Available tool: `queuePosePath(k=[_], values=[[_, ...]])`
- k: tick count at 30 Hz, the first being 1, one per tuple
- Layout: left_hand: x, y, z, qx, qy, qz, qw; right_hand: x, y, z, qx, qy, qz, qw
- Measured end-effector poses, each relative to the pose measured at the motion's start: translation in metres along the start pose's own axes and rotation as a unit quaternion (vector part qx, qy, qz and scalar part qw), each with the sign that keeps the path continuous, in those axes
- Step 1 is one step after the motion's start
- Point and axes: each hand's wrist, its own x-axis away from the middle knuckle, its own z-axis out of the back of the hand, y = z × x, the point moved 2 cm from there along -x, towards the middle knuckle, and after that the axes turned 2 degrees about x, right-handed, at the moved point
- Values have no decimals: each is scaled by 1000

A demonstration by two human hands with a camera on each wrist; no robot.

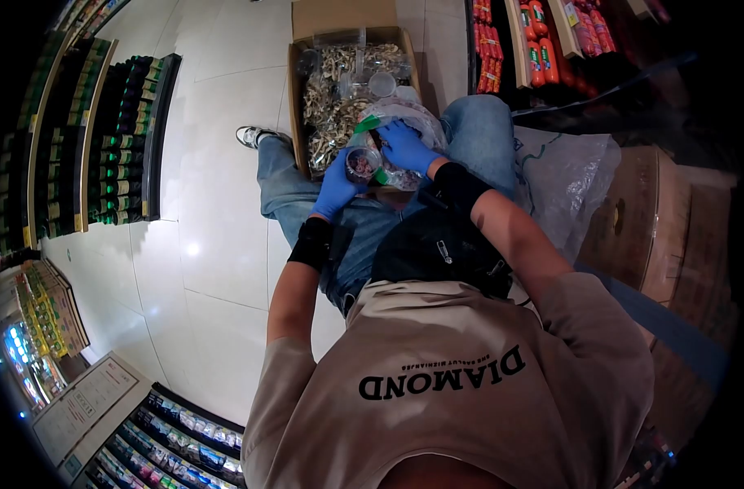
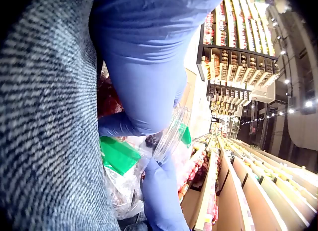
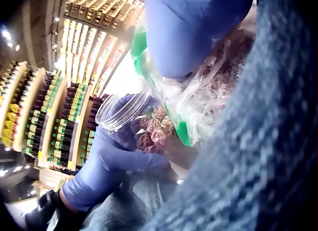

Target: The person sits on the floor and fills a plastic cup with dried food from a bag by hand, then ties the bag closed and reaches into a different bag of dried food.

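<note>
My gloved left hand (image 1: 339, 186) grips a clear plastic jar (image 3: 121, 114), its fingers and thumb around the wall. Rough pinkish dried pieces (image 3: 158, 129) lie inside the jar, whose open mouth leans toward a bag. That clear plastic bag (image 1: 421, 122), printed with green patches, holds more pinkish pieces and lies between the knees. At the bag's mouth is my gloved right hand (image 1: 406, 147), beside the jar. Its fingertips are hidden by the plastic, so I cannot tell whether they hold anything.
An open cardboard box (image 1: 295, 98) with clear packs of dried sliced pieces stands just ahead. Bottle shelves (image 1: 127, 147) line the left, and packaged sausages (image 1: 543, 49) the front right. A large plastic bag (image 1: 567, 179) lies beside cartons (image 1: 633, 212) at right.
</note>
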Motion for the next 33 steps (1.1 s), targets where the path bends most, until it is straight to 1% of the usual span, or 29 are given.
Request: queuePosePath(k=[3,7,9,10,12,14,19,21,25,27,28,30,31,32,33], values=[[-1,1,-2,-3,1,0,1000,0,-5,-1,-17,6,12,1000],[0,-1,-2,11,1,0,1000,-6,-2,-9,-21,23,4,1000],[0,-4,-2,13,2,0,1000,-11,1,-14,6,-18,-29,999],[-1,-6,-3,19,2,0,1000,-11,1,-15,6,-18,-29,999],[-1,-5,-2,23,2,0,1000,-12,-2,-15,41,-8,-14,999],[1,1,-2,22,0,12,1000,-10,-5,-11,40,-3,-4,999],[0,3,-1,12,1,7,1000,-7,-4,-9,46,3,27,999],[1,2,-1,1,1,5,1000,-9,-4,-6,8,32,12,999],[0,-1,-1,13,4,12,1000,-11,-7,1,-30,31,5,999],[0,-2,-1,14,4,17,1000,-11,-11,7,-10,73,55,996],[0,-2,-1,15,3,12,1000,-11,-11,8,-10,72,55,996],[1,-2,-2,16,2,6,1000,-11,-11,10,-42,55,21,997],[1,-2,-2,19,0,14,1000,-11,-12,10,-42,55,22,997],[1,-2,-1,21,0,22,1000,-12,-10,9,-119,58,-61,989],[1,-4,0,20,2,22,1000,-12,-8,6,-195,59,-144,968]])
